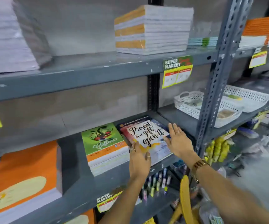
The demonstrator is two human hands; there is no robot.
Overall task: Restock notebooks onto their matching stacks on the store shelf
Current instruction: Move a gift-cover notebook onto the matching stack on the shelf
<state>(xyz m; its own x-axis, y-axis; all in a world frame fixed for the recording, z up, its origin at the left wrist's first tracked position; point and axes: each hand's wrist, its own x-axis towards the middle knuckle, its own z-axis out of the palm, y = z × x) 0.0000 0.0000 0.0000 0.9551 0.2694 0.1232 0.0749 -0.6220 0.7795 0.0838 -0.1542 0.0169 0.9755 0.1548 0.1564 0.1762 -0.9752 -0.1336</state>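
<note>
Both hands are squaring the "Present is a gift" notebook (146, 135) on its stack beside the green Coffee stack (104, 141): left hand (139, 160) pressing flat-fingered on the near edge, right hand (178, 139) open along the right edge.

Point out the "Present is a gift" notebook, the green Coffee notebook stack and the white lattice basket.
"Present is a gift" notebook (146, 135): head view, on its lettered cover.
Green Coffee notebook stack (104, 139): head view, on the top cover.
White lattice basket (188, 109): head view, on its front wall.
</note>
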